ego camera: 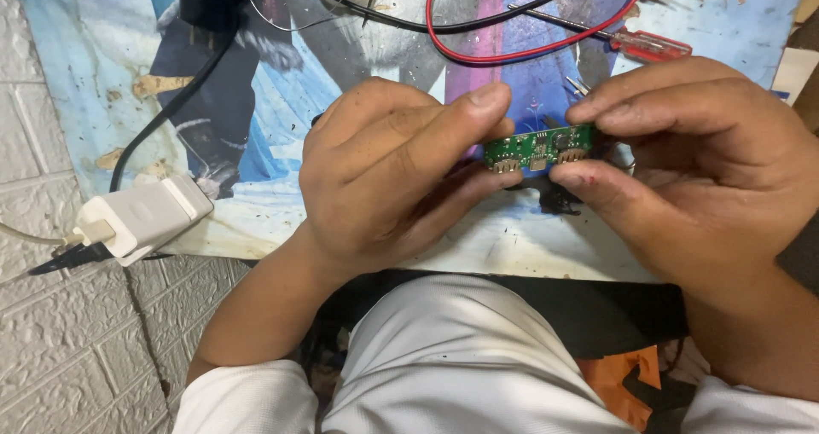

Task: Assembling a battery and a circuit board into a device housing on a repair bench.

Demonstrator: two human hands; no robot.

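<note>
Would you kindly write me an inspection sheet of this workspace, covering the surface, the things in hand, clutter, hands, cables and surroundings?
Surface: printed mat, mostly blue, worn and scuffed, paint flaking in patches.
Job's things: small green circuit board with several metal ports along its lower edge, held level above the mat.
Clutter: red-handled screwdriver at the top right; small dark parts under the board, unclear.
Hands: left hand pinches the board's left end; right hand pinches its right end between finger and thumb.
Cables: red lead looped at the top; black cable crossing the mat; white plug adapter at the mat's left edge.
Surroundings: pale brick-patterned floor; the person's white clothing below.
</note>
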